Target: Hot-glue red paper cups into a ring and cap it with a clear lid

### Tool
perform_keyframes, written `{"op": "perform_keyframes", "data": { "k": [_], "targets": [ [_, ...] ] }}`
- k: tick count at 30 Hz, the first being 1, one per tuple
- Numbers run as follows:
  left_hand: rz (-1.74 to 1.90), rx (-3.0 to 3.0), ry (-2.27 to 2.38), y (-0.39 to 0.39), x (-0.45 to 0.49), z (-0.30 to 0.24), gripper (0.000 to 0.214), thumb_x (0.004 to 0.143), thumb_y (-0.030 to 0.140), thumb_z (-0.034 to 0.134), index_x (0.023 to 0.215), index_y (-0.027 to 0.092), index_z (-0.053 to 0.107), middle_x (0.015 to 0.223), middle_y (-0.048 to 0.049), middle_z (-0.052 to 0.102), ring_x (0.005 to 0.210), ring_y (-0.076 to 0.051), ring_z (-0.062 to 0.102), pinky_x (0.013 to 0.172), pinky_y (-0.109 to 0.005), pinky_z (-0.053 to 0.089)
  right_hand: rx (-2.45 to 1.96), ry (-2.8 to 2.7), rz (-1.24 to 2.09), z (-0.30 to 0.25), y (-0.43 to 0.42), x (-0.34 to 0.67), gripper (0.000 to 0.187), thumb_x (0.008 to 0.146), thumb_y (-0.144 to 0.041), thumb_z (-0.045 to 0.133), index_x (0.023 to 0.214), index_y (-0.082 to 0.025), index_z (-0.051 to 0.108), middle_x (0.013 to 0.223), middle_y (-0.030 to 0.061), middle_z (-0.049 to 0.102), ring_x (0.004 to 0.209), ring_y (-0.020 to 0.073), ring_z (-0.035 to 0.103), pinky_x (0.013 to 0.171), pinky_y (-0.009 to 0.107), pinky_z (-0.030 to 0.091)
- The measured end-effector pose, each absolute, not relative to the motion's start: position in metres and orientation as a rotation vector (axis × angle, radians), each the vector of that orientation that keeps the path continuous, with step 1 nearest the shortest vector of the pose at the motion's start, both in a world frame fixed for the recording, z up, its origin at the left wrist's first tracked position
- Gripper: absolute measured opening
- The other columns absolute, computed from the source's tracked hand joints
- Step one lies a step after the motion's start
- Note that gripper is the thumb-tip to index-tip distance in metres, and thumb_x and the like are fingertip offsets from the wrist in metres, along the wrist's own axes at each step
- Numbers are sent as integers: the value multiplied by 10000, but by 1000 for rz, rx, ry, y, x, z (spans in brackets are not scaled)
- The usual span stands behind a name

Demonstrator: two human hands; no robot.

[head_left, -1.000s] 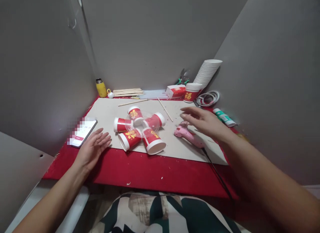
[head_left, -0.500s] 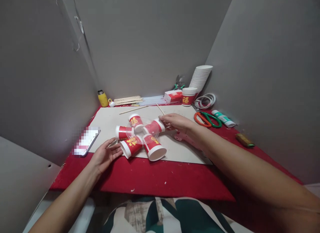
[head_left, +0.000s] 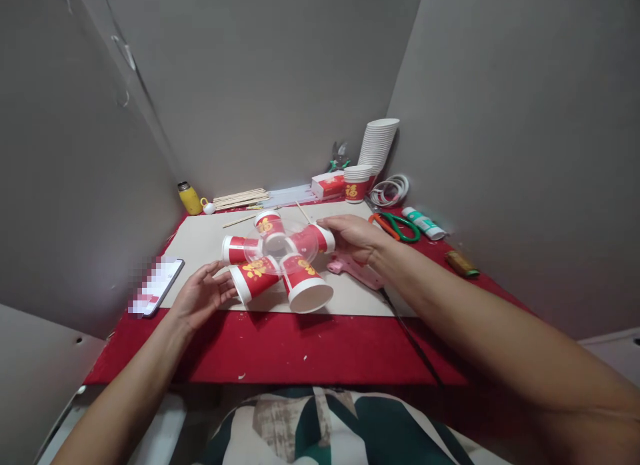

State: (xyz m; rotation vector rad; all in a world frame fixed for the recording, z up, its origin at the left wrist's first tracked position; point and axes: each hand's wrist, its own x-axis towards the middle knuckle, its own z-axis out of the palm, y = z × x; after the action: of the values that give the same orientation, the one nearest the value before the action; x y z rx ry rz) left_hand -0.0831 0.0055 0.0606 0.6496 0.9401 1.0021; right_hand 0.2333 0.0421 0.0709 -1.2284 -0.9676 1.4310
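Note:
Several red-and-white paper cups (head_left: 256, 278) with gold characters form a ring, mouths outward, joined to a clear plastic disc (head_left: 277, 246) at the centre. The ring is raised a little off the board, with shadow beneath. My left hand (head_left: 203, 295) holds it from the left, fingers against the left cups and partly hidden behind them. On the other side, my right hand (head_left: 350, 237) is closed around the right-hand cup (head_left: 325, 238), thumb side up. Just below the right hand lies a pink glue gun (head_left: 357, 272) with a black cord.
A pale board (head_left: 195, 252) covers part of the red cloth (head_left: 280, 352). A phone (head_left: 163, 285) lies at left. Along the back stand a yellow bottle (head_left: 190, 198), wooden sticks (head_left: 241, 198) and stacked cups (head_left: 377, 145). Scissors (head_left: 403, 226) and a tube (head_left: 424, 223) lie right.
Both hands have raised the cup ring slightly toward me. The view has shifted to the right, and more of the pink glue gun and its cord now shows.

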Motion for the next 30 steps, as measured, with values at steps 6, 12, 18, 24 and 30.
{"op": "perform_keyframes", "data": {
  "k": [6, 12, 18, 24, 30],
  "targets": [
    [1191, 507, 988, 23, -59, 62, 204, 970, 242, 460, 1044, 153, 628, 923, -122, 715, 775, -202, 729, 678, -308, 615, -1050, -772, 1420, 88, 44, 260, 103, 842, -63, 586, 831, -133, 661, 680, 32, 718, 559, 144, 644, 557, 260, 550],
    [1023, 649, 950, 26, -7, 64, 329, 806, 13, 569, 1107, 111, 658, 1068, -149, 743, 921, -211, 742, 770, -276, 605, -925, -592, 1392, 98, 55, 273, 140, 895, -67, 527, 897, -142, 645, 690, 26, 732, 597, 156, 673, 641, 322, 615],
    [1029, 772, 826, 34, 38, 66, 131, 724, 86, 680, 834, 154, 695, 781, -37, 734, 750, -167, 705, 806, -297, 580, -877, -559, 1382, 99, 63, 271, 134, 901, -75, 529, 856, -153, 629, 653, 6, 706, 609, 145, 679, 729, 319, 616],
    [1152, 689, 844, 41, 42, 60, 166, 740, 123, 690, 902, 160, 698, 788, -24, 734, 780, -170, 705, 786, -277, 564, -935, -670, 1372, 92, 64, 260, 94, 871, -119, 572, 830, -180, 630, 757, 12, 730, 684, 150, 692, 732, 291, 602],
    [1216, 639, 909, 34, 26, 65, 105, 746, 50, 644, 814, 104, 703, 782, -65, 751, 696, -156, 695, 667, -241, 555, -1037, -814, 1333, 91, 58, 249, 110, 908, -223, 587, 816, -189, 637, 758, 27, 725, 661, 148, 673, 632, 261, 570]
  ]
}}
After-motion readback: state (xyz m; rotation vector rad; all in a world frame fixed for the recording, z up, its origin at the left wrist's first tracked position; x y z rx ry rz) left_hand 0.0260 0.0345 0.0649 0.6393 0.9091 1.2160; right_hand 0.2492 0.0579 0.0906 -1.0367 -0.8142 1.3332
